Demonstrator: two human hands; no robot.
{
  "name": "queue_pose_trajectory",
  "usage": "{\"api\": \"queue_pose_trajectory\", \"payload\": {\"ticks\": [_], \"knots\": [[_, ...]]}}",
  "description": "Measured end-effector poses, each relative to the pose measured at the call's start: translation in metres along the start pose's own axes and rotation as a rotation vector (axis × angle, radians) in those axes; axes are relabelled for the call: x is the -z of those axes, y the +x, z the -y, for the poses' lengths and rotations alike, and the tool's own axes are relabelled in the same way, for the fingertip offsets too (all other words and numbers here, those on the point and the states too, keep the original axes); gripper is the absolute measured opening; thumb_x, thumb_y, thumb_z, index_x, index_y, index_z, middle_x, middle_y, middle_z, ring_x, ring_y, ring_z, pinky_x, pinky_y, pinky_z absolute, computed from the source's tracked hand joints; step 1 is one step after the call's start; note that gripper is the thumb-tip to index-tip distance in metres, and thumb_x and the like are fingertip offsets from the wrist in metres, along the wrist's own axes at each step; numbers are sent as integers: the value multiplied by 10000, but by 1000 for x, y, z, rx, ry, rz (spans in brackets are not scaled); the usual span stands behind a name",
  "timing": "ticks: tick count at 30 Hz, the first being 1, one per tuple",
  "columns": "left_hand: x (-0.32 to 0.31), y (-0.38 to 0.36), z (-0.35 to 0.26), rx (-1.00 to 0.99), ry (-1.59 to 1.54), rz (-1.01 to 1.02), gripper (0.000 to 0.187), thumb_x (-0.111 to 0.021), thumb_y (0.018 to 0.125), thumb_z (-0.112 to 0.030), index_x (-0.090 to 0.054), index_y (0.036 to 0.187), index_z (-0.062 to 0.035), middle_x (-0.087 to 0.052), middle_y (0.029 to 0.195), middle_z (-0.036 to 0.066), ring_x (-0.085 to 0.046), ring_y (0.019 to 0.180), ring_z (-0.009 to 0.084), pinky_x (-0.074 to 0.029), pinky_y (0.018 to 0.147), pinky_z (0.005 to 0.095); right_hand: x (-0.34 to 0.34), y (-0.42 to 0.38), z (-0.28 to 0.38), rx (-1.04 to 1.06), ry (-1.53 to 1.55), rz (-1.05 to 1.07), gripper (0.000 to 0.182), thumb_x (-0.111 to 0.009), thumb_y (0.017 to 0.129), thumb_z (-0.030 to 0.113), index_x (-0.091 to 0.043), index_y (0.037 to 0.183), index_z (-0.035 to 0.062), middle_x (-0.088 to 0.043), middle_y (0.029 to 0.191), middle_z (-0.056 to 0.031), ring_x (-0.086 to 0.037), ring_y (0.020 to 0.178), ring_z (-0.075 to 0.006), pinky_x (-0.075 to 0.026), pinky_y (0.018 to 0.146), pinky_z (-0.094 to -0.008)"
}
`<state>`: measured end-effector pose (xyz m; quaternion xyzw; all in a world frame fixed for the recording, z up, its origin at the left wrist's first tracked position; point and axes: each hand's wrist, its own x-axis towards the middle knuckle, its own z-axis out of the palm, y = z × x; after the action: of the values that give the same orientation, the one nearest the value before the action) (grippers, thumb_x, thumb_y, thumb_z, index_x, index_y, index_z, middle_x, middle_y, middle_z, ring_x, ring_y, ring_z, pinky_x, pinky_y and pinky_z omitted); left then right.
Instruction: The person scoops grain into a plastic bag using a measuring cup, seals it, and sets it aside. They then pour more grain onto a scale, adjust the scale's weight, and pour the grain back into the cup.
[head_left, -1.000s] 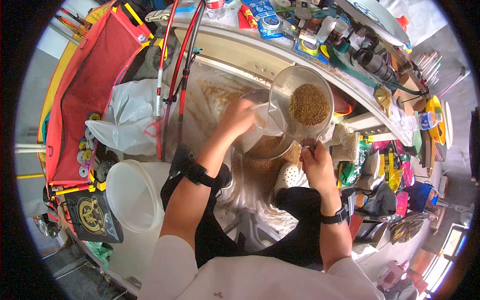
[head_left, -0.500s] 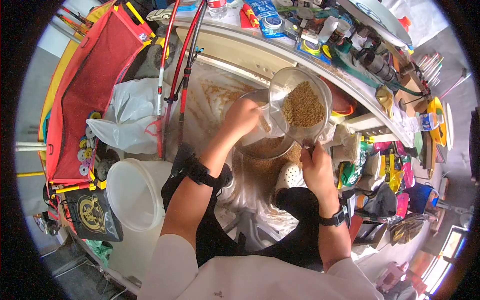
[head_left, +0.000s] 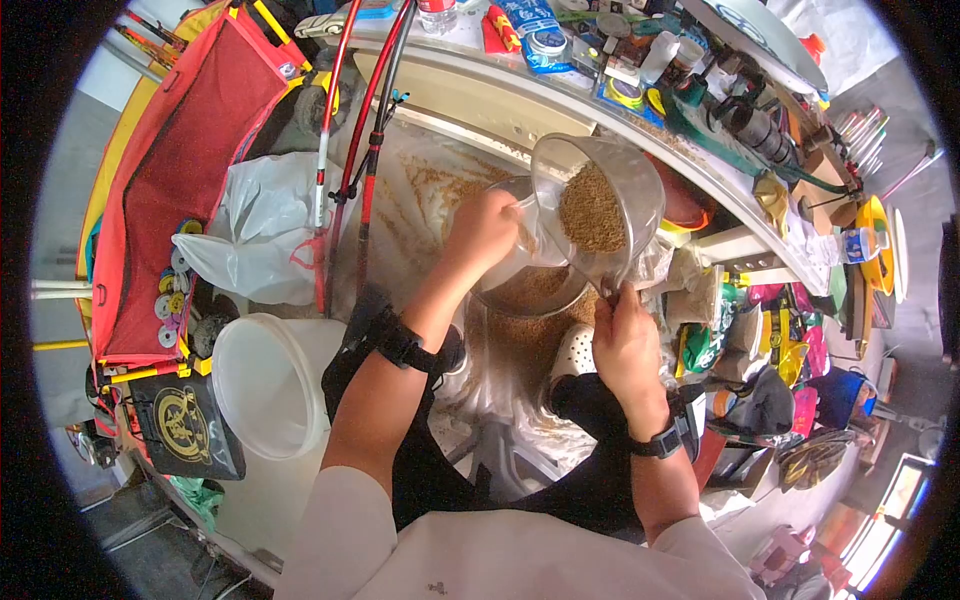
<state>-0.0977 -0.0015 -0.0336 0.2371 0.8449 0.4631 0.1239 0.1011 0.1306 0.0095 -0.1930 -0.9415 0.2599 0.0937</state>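
My right hand point(head_left: 628, 342) is wrapped round the handle of a big clear scoop point(head_left: 640, 185). Brown granules point(head_left: 593, 210) lie in the scoop, which tilts to the left. My left hand point(head_left: 487, 230) grips a translucent plastic cup point(head_left: 528, 245) by its side, right at the left edge of the scoop. Below both hands stands a metal bowl point(head_left: 572, 305) with more brown granules inside, partly hidden by the cup and the scoop. Spilled granules cover the plastic sheet point(head_left: 480, 360) in front of the bowl.
A white bucket point(head_left: 268, 390) stands to my left, near a white plastic bag point(head_left: 255, 230). Red poles point(head_left: 370, 170) rise between the bag and the bowl. A crowded workbench point(head_left: 600, 100) curves across the back. Several packages point(head_left: 700, 335) lie on the right.
The scoop has tipped further to the left, and its granules have shifted that way. My right hand has moved slightly left and down. The left hand is nearly still with the cup.
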Motion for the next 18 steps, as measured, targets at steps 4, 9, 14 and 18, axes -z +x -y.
{"api": "queue_pose_trajectory", "payload": {"ticks": [4,9,14,18], "knots": [[2,0,-4,7,27,-5,161,-542,869,-109,-643,844,14,-607,624,130,-597,455,206,-449,480,349,4,1,9,24,2,3,322,-541,842,109,-458,1097,-69,-584,675,-253,-583,610,-429,-473,532,-495],[-1,1,-1,-168,89,-86,160,-542,870,-111,-650,848,4,-603,617,133,-602,472,217,-448,487,348,4,4,15,9,-40,10,305,-534,847,117,-443,1081,-57,-586,674,-249,-590,620,-427,-476,532,-502],[-2,0,-4,-41,0,-27,168,-542,869,-111,-647,840,17,-603,617,142,-601,485,220,-448,493,351,7,6,26,-64,-48,52,296,-516,866,110,-446,1100,-59,-590,791,-274,-585,714,-442,-471,606,-505],[-1,1,-6,-41,26,-2,174,-537,871,-105,-645,850,29,-600,614,143,-590,464,207,-451,487,348,6,6,26,-96,-6,87,340,-514,871,93,-435,1156,-72,-581,895,-294,-574,806,-453,-467,678,-502]]}}
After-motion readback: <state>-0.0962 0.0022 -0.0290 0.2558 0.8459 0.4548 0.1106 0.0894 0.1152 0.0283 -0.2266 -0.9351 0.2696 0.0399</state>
